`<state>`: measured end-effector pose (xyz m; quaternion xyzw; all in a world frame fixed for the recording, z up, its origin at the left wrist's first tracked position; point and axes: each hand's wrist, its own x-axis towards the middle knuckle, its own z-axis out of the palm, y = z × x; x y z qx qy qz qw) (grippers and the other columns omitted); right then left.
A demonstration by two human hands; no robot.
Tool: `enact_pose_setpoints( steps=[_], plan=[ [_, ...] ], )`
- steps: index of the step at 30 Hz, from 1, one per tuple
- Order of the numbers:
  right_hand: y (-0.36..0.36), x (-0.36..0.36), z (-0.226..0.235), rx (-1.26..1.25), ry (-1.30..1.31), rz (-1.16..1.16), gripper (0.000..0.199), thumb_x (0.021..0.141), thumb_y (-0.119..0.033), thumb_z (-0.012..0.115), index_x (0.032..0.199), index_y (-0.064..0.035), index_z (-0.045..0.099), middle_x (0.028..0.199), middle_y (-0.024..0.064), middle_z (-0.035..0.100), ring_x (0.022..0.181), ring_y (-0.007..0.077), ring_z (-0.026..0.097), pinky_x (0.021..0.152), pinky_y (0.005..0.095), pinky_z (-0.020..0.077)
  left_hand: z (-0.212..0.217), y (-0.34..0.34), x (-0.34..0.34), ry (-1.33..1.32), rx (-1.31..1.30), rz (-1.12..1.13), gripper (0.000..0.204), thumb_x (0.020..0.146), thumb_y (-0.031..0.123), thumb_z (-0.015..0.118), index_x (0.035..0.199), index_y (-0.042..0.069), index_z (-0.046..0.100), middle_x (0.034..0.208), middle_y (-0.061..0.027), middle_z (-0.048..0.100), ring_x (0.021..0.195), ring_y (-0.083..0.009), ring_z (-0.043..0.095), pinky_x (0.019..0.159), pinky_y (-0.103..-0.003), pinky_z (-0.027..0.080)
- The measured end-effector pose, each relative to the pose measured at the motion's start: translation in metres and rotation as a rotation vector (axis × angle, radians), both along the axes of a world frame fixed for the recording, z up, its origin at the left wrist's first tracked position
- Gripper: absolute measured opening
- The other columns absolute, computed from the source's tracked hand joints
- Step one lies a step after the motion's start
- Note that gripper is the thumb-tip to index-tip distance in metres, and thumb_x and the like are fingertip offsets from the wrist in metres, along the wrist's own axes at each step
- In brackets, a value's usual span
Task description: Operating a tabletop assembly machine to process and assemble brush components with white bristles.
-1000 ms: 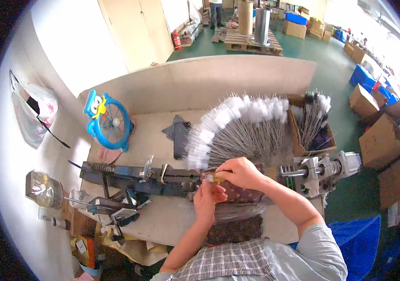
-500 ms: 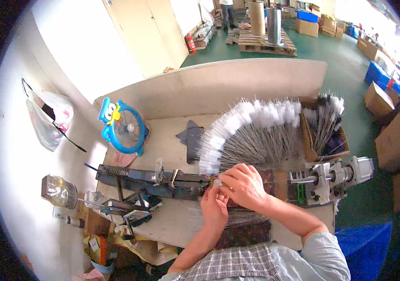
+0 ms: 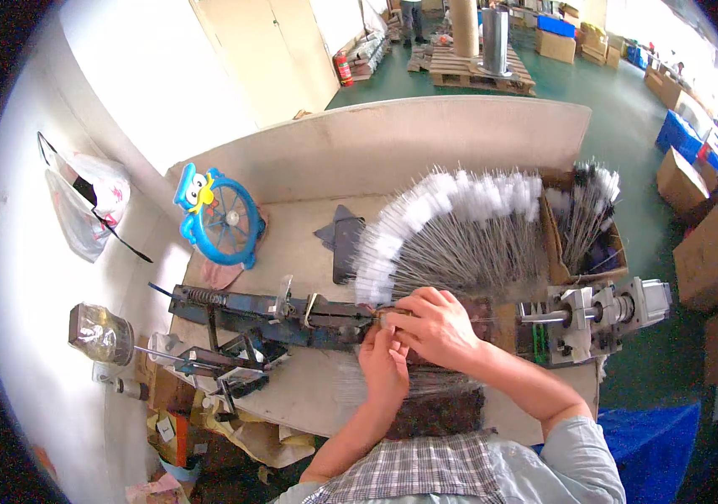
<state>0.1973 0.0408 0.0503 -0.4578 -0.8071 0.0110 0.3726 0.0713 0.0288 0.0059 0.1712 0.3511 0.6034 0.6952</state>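
Note:
My right hand (image 3: 439, 329) has its fingers pinched at the right end of a long black metal fixture (image 3: 338, 326). Just below it, my left hand (image 3: 386, 368) is closed too, with thumb and fingertips meeting those of the right. Whatever small piece lies between the fingertips is mostly covered by them. Beyond my hands fans a big pile of white-tufted wire brushes (image 3: 460, 197), their thin twisted stems pointing toward me. Loose thin wires (image 3: 359, 382) lie beside my left hand on the near side.
Right of my hands stands a motor with a shaft (image 3: 628, 309). A cardboard box (image 3: 554, 252) of dark- and white-tufted brushes sits behind it. A blue cartoon fan (image 3: 229, 220), a dark phone-like slab (image 3: 348, 250) and a metal bracket (image 3: 229, 370) are to the left.
Both hands stay at the fixture's end, fingers shifting slightly. A small white bit seen between the fingertips before is now mostly covered. The whole view has tilted a little.

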Motion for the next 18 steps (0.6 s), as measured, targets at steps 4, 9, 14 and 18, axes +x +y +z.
enact_pose_setpoints(
  steps=[4,9,14,18],
  plan=[
    [0.001,-0.003,0.001,-0.023,0.016,0.002,0.019,0.07,-0.022,0.063,0.089,-0.016,0.063,0.09,-0.0005,0.06,0.091,0.0197,0.053,0.076,0.0348,0.0426,0.007,-0.001,0.0,-0.044,-0.037,-0.004,0.012,0.087,0.013,0.053,0.098,0.006,0.053,0.096,-0.0035,0.056,0.09,-0.0134,0.055,0.081,-0.028,0.044],
    [0.002,-0.004,0.002,-0.052,0.004,0.003,0.025,0.071,-0.023,0.063,0.094,-0.0134,0.065,0.093,0.0008,0.061,0.093,0.0206,0.054,0.078,0.0345,0.0431,0.014,0.001,0.001,-0.163,-0.138,0.015,0.019,0.09,0.026,0.046,0.095,0.008,0.051,0.092,-0.002,0.055,0.093,-0.014,0.054,0.084,-0.029,0.043],
    [0.005,-0.024,0.0,-0.016,0.076,-0.108,0.029,0.066,-0.025,0.069,0.092,-0.0102,0.065,0.092,0.0022,0.062,0.089,0.0206,0.056,0.076,0.0349,0.0441,0.01,0.0,-0.004,-0.169,-0.065,0.021,0.034,0.091,0.039,0.041,0.101,0.009,0.052,0.095,-0.0031,0.056,0.097,-0.0148,0.053,0.089,-0.031,0.04],
    [0.001,-0.021,0.001,-0.015,0.032,-0.165,0.031,0.064,-0.024,0.071,0.091,-0.0106,0.067,0.092,0.0016,0.063,0.088,0.0198,0.057,0.075,0.0343,0.0437,0.01,-0.001,-0.003,-0.215,-0.123,-0.006,0.035,0.092,0.04,0.039,0.1,0.009,0.053,0.095,-0.0032,0.057,0.095,-0.0152,0.054,0.088,-0.031,0.041]
  ],
)
